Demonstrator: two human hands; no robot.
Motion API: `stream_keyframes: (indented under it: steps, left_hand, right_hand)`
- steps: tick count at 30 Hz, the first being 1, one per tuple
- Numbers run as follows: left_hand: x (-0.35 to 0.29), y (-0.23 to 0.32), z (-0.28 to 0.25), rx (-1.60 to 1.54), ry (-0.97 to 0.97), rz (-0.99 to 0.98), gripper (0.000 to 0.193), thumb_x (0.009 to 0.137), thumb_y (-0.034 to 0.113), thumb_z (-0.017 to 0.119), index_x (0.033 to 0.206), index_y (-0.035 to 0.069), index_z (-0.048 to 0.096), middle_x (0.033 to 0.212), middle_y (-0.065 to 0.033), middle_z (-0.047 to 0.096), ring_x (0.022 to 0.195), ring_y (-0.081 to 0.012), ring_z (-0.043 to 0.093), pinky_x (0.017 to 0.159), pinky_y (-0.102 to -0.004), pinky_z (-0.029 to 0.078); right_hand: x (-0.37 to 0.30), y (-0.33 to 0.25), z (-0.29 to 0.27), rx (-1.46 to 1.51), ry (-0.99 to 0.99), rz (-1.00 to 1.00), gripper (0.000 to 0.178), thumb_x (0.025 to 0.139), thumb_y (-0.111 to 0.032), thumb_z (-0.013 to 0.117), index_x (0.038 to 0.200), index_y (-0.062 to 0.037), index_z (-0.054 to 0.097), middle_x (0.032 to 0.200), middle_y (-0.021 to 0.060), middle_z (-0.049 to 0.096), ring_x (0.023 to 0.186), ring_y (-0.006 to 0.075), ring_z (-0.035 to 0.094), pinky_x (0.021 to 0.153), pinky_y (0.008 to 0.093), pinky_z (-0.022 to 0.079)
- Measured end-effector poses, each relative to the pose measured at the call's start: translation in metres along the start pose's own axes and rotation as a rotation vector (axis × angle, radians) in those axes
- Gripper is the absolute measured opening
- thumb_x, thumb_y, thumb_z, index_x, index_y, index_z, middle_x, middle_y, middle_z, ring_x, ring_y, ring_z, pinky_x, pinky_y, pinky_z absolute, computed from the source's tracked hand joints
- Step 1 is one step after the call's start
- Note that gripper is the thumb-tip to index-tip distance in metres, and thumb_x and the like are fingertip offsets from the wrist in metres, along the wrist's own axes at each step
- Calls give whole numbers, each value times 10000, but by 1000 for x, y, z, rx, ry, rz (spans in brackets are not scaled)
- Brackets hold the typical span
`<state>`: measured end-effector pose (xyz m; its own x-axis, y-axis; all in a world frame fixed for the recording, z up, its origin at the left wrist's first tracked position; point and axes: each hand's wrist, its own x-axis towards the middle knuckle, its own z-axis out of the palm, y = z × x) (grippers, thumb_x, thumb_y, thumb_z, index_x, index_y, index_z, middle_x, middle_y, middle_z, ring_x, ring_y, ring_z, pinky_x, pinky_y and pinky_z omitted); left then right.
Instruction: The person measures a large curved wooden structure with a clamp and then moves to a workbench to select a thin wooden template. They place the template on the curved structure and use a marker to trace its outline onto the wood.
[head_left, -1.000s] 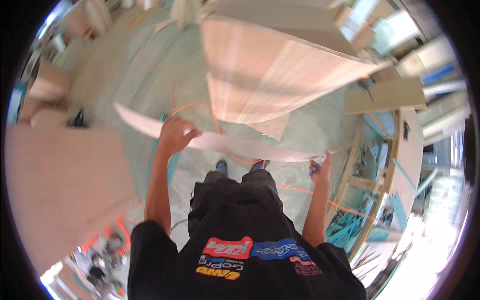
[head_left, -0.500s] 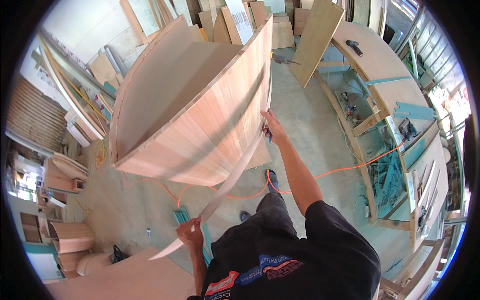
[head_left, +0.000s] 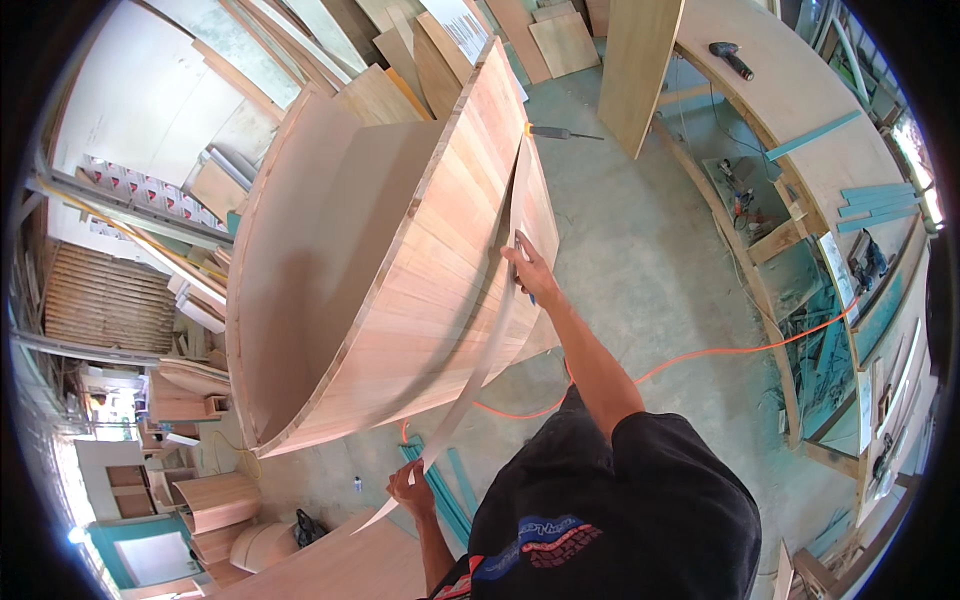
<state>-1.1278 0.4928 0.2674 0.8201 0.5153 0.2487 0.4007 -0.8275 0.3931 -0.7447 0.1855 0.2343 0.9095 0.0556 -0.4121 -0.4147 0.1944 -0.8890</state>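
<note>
One long, thin pale strip (head_left: pixel 484 358), slanting down across outer face of curved wooden structure (head_left: pixel 415 300). Gripped near lower tip in left hand (head_left: pixel 412 487), nearly closed. Pinched higher up in right hand (head_left: pixel 528 268), partly closed, along with small blue object (head_left: pixel 533 298). Near strip's top, yellow-and-black tool (head_left: pixel 550 132). Below, teal slats (head_left: pixel 446 500) on floor. Toward right, orange cord (head_left: pixel 700 354), then long workbench (head_left: pixel 790 110).

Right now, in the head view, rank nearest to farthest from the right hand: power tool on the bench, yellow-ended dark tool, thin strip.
1. Thin strip: touching the right hand.
2. Yellow-ended dark tool: ahead, near the strip's upper end.
3. Power tool: farther right, on the bench.
</note>
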Motion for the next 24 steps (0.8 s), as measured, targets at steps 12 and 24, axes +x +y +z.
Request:
stream_keyframes:
  steps: [12,24]
  left_hand:
    - [-27,19,26,-54,-103,-50,90,792,173,755,838,96,758,808,-80,732,785,-287,674,737,-421,491]
    - [-34,16,23,-16,-44,-201,105,803,143,725,848,55,762,832,-142,738,774,-301,693,735,-395,539]
  right_hand:
    - [25,15,-29,-52,-9,-44,905,770,-492,740,1516,-140,367,1401,210,519,1229,292,544,1021,354,424]
    - [18,-2,-6,-5,-26,-16,906,788,-499,716,1530,-141,339,1355,179,550,1080,239,590,962,324,446]
